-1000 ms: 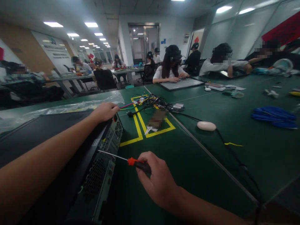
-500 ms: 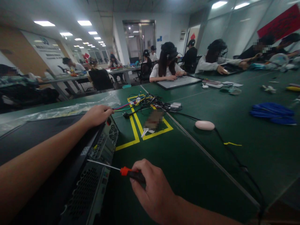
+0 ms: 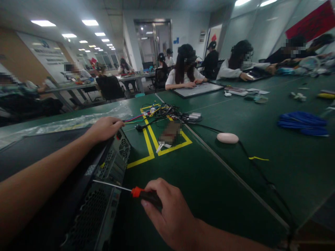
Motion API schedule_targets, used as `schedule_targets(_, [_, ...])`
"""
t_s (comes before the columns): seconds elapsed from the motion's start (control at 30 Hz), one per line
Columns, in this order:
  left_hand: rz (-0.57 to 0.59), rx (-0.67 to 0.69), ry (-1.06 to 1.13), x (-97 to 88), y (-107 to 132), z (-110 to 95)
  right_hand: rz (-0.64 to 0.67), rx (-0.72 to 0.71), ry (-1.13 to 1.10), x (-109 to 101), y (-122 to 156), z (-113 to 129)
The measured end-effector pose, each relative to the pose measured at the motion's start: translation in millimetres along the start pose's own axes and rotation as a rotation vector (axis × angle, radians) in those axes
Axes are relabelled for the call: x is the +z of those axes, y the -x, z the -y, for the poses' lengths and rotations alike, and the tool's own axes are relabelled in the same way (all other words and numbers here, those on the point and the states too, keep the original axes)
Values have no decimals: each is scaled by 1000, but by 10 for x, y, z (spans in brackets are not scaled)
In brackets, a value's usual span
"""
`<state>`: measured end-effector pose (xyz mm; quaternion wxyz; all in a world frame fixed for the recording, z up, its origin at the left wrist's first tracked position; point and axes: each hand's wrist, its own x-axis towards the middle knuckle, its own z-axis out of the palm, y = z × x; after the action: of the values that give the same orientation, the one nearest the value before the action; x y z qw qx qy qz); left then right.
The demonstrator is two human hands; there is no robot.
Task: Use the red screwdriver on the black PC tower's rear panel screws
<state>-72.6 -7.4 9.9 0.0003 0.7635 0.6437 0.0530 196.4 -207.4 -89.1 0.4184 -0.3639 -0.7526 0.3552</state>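
A black desktop computer case (image 3: 62, 136) lies at the left, its metal rear panel with a round fan grille (image 3: 123, 148) and perforated vents facing right. Across its top stretches my left arm, and my left hand (image 3: 104, 129) is closed over the far rear corner, fingers bent and partly hidden. My right hand (image 3: 170, 209) is wrapped around the dark handle of a screwdriver (image 3: 136, 192) with a red collar. The thin shaft points left, its tip at the rear panel's edge near the top cover; whether it sits in a screw I cannot tell.
Beyond the case lie tangled cables (image 3: 167, 111), a blurred-out object (image 3: 171, 133) inside yellow tape, and clear plastic sheeting (image 3: 78, 120). Further right are a pale pink oval case (image 3: 227, 138) on a black cable and a blue bundle (image 3: 300, 123). Several people work around the tables.
The view has shifted slightly, so most things sit a little further left. My right hand still holds the screwdriver at the rear panel, and my left hand stays on the case corner.
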Motion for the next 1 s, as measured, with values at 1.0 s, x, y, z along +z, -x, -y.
schedule_targets(1.0, [-2,-7,3,42,-27,33,-95,-134,21,44,-25,-144])
